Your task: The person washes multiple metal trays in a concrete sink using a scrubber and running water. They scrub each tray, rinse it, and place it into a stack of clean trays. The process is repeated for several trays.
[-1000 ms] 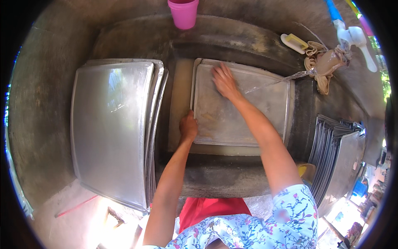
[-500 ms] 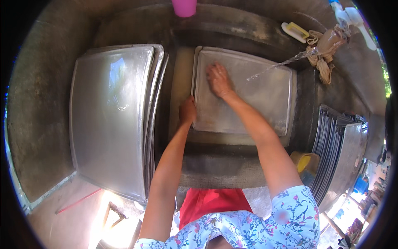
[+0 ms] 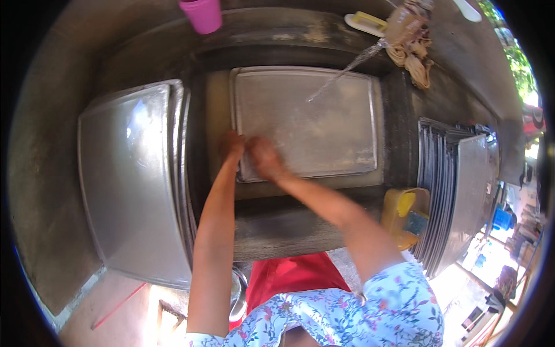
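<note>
Head view shows our right hand [image 3: 261, 157] has slid back beside our left hand [image 3: 232, 144], both now gripping the metal tray's [image 3: 312, 124] near-left corner under the water stream [image 3: 341, 72].

Metal tray [image 3: 312, 124]: rectangular, shallow, with a raised rim and rounded corners, dull grey with a worn, streaked surface. Lies flat in the dark concrete sink basin, long side running left to right, open face up. A thin stream of water falls onto its upper middle part. Its near left corner is covered by the left hand [image 3: 232, 146] and the right hand [image 3: 264, 159], both blurred.
</note>
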A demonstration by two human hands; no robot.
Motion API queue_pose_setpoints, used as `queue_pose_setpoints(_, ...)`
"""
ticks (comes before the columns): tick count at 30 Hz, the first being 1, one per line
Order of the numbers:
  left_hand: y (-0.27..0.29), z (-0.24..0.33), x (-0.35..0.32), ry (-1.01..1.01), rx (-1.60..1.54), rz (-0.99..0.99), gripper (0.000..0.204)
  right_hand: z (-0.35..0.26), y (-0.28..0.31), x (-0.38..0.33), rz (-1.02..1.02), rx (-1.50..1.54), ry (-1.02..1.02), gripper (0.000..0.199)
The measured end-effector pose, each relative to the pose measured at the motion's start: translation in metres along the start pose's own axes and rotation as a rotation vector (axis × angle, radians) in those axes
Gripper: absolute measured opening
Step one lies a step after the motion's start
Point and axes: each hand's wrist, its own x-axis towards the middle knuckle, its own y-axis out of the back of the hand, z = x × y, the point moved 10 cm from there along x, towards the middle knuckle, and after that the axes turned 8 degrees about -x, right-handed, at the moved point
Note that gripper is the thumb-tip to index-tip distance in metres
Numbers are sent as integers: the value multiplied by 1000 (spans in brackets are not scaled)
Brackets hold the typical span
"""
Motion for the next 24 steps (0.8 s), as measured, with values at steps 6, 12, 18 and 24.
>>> queue_pose_setpoints(6,14,9,-17,18,-13,105,25,63,34,-100,-39,-341,18,31)
queue_pose_setpoints(12,14,10,-12,-21,42,70,22,284,159,-176,58,-793,-595,46)
queue_pose_setpoints(18,6,2,-6,6,20,79,24,199,122,-22,370,-508,-574,31)
queue_pose_setpoints(24,11,10,-5,-4,125,31,24,147,114,-76,320,-400,-780,33)
